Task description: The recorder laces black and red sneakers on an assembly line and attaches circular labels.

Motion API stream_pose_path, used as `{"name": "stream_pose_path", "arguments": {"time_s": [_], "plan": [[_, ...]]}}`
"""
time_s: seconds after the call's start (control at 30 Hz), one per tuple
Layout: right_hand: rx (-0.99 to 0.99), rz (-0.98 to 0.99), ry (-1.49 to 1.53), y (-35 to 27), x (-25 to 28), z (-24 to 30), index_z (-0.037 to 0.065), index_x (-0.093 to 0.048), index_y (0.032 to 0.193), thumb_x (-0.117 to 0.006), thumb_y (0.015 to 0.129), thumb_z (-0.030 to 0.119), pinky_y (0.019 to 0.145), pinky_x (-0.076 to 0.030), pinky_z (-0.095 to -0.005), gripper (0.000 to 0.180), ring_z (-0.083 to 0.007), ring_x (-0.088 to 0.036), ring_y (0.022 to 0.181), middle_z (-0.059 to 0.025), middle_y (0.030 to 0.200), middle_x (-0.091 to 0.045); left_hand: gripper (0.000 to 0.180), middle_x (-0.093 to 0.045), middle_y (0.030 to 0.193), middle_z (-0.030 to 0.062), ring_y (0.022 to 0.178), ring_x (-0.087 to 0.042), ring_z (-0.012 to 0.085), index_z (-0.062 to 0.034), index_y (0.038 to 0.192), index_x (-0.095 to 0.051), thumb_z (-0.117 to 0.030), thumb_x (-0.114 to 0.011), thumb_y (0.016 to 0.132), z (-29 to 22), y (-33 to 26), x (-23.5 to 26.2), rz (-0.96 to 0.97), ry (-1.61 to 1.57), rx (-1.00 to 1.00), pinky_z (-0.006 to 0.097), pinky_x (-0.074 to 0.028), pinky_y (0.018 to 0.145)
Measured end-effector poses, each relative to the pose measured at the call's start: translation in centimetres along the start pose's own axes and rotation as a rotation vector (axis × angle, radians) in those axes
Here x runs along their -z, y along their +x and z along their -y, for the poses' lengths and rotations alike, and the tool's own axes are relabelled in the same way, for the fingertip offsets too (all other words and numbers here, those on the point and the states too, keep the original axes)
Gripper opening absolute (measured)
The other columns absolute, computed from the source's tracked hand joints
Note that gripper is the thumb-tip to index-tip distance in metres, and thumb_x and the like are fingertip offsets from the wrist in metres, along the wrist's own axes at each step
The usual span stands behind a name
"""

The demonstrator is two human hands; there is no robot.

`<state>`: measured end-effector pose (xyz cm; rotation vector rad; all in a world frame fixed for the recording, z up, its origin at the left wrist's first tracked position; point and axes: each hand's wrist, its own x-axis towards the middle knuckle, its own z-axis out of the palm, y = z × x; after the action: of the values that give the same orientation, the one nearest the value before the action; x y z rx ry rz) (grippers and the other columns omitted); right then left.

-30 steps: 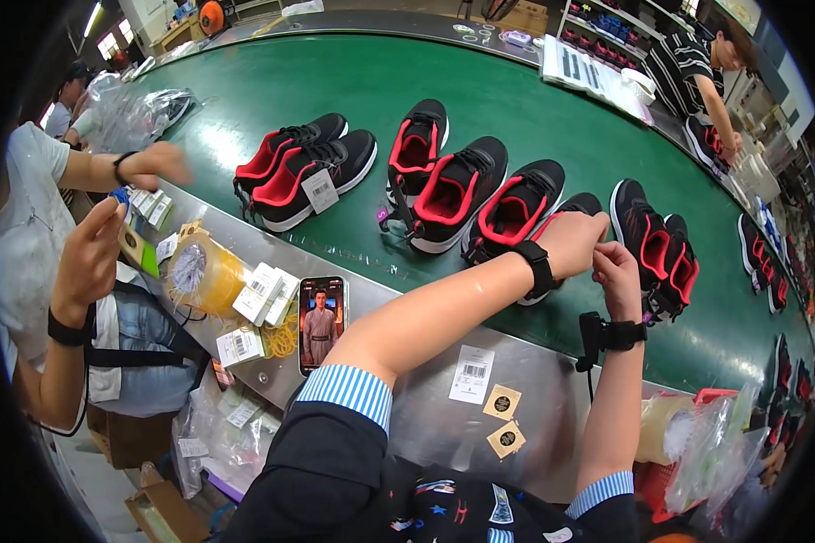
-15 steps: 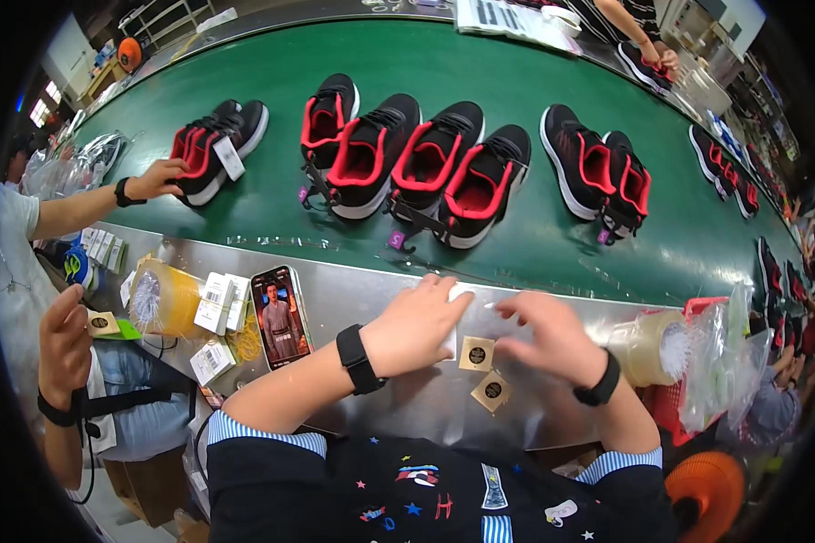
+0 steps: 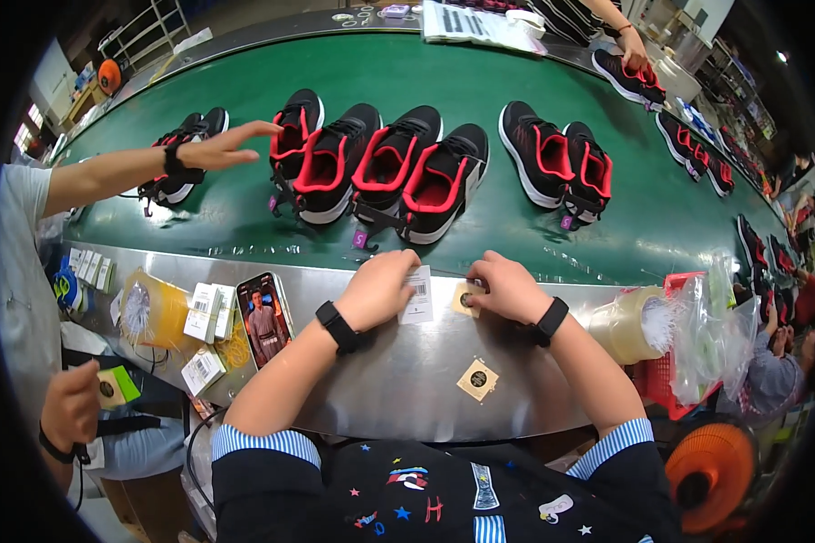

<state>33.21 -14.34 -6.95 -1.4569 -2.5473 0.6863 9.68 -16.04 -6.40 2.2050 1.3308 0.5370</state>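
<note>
My left hand (image 3: 380,288) rests on the steel ledge (image 3: 407,380), its fingertips gripping a white barcode label (image 3: 418,295). My right hand (image 3: 507,288) lies beside it, fingers closed on a small tan square tag (image 3: 465,299). A second tan tag (image 3: 477,379) lies loose on the ledge nearer to me. Beyond the hands, black-and-red sneakers stand on the green conveyor belt (image 3: 480,81): one pair (image 3: 330,154), another pair (image 3: 421,172) with a purple hang tag, and a third (image 3: 560,163).
A co-worker on the left reaches a hand (image 3: 222,145) over the belt and holds a tan tag in the other hand (image 3: 72,407). A phone (image 3: 263,319), small boxes (image 3: 204,312), a yellow bag (image 3: 149,312), a tape roll (image 3: 638,324), a red basket (image 3: 666,371) and an orange fan (image 3: 711,471) surround me.
My hands came back from a shoe on the belt to the steel ledge and took hold of the label and tag. The co-worker's arm now stretches out over the belt.
</note>
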Motion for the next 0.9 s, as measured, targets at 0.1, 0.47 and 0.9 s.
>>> {"name": "stream_pose_path", "arguments": {"time_s": [0.1, 0.47, 0.9], "plan": [[-0.028, 0.021, 0.225, 0.2, 0.6, -1.0, 0.002, -0.058, 0.08, -0.07, 0.068, 0.017, 0.065, -0.047, -0.034, 0.023, -0.0242, -0.058, 0.07, -0.0106, 0.077, -0.058, 0.024, -0.062, 0.088, 0.0123, 0.079, -0.06, 0.0226, 0.0017, 0.099, -0.056, -0.003, -0.058, 0.076, -1.0, 0.3, 0.6, 0.03, -0.283, 0.069, 0.033, -0.046, 0.071], [-0.101, -0.3, 1.355, -5.0, 2.6, 2.0, 0.0, -0.056, 0.089, -0.062, 0.082, 0.007, 0.054, -0.047, -0.0211, 0.012, -0.007, -0.057, 0.067, -0.003, 0.08, -0.061, 0.024, -0.063, 0.091, 0.0061, 0.078, -0.059, 0.0101, 0.002, 0.107, -0.058, -0.003, -0.058, 0.084, -6.7, 2.2, -0.4, 0.04, -1.196, 0.143, 0.024, -0.049, 0.067], [-0.279, -0.858, 0.046, -17.0, 17.8, -0.8, -0.002, -0.064, 0.085, -0.056, 0.08, 0.005, 0.061, -0.045, -0.0241, 0.011, -0.0137, -0.059, 0.067, -0.0083, 0.073, -0.064, 0.004, -0.061, 0.081, 0.0041, 0.074, -0.058, 0.0089, 0.0032, 0.081, -0.06, 0.002, -0.063, 0.078, -15.4, 5.5, -3.0, 0.297, -1.036, -0.009, 0.022, -0.049, 0.066]]}}
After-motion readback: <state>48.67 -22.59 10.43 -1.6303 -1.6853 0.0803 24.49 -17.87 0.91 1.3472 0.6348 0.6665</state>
